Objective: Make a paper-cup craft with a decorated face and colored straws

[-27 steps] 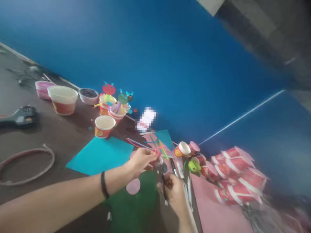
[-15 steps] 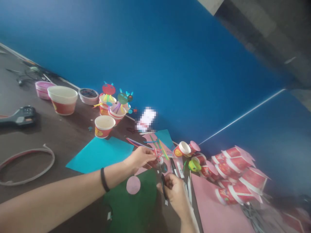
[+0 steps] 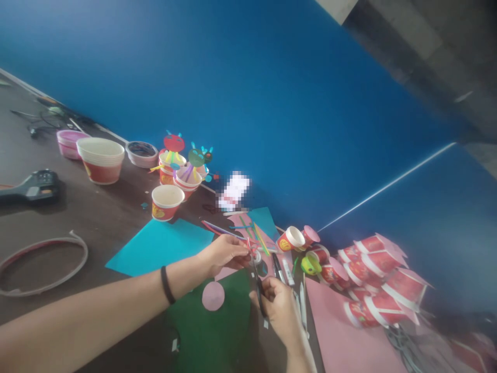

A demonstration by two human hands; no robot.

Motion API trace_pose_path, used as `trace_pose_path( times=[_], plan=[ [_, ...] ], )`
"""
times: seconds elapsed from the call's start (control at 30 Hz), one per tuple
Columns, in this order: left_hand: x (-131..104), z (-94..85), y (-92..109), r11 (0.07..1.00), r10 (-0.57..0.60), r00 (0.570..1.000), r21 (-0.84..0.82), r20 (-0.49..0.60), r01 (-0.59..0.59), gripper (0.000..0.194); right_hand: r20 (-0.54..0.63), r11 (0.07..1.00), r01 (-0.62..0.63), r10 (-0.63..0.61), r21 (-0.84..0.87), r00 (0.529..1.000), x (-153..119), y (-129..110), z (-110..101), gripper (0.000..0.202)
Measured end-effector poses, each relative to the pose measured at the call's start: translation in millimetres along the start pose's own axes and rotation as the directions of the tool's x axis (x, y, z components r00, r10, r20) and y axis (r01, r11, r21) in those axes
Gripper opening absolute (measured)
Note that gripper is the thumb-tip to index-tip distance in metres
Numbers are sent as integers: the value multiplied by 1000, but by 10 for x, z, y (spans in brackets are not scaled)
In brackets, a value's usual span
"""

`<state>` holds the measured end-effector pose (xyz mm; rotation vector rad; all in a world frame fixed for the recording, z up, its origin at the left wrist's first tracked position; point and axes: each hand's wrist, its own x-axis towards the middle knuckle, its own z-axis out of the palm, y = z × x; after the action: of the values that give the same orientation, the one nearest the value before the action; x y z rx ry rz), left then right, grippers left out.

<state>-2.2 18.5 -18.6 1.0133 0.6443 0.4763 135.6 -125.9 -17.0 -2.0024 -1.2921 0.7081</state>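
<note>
- My left grip (image 3: 225, 255) pinches a small red strip (image 3: 253, 245) between thumb and fingertips, near the middle of the surface (image 3: 120, 217).
- My right grip (image 3: 277, 306) is closed around the dark handles of the scissors (image 3: 260, 294), whose blades point away from me and reach up to the red strip; I cannot tell whether they touch it.
- A black band (image 3: 167, 286) circles my left wrist.
- Below my left grip, 1 pink disc (image 3: 213, 296) lies on the green sheet (image 3: 217, 339).
- To the left of that grip lies the blue sheet (image 3: 161, 248), with 1 paper cup (image 3: 167, 203) upright at its far edge.
- Behind that cup, figures with a red head (image 3: 173, 143) and a green head (image 3: 196, 157) rise from other cups.
- Farther left stands a stack of cups (image 3: 101, 163), beside the pink tub (image 3: 69, 144).
- Just beyond my right grip are the pens (image 3: 277, 267); to its right, the pink sheet (image 3: 341, 321) lies flat.
- Past the pink sheet, many red cups (image 3: 375, 277) sit bunched together near the blue wall (image 3: 248, 98).
</note>
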Motion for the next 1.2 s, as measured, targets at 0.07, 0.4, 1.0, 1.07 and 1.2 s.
trace_pose_path(
  times=[0.07,0.4,1.0,1.07,1.2],
  plan=[
    [13,-9,-16,1000,-9,1000,-20,13,9,15,8,999,-9,9,32,1000,-2,-7,2,27],
    [-7,-7,5,998,-15,999,-60,41,17,17,31,993,-47,44,107,999,7,-41,-1,32],
    [-15,22,19,994,93,995,66,-34,-90,12,74,991,-41,31,131,997,0,5,3,31],
    [-17,19,28,991,99,995,90,-28,-96,11,72,992,-34,25,125,997,9,30,6,30],
    [-29,-2,79,988,80,997,130,-1,-80,11,70,991,-20,10,135,998,26,73,5,28]
  ],
)
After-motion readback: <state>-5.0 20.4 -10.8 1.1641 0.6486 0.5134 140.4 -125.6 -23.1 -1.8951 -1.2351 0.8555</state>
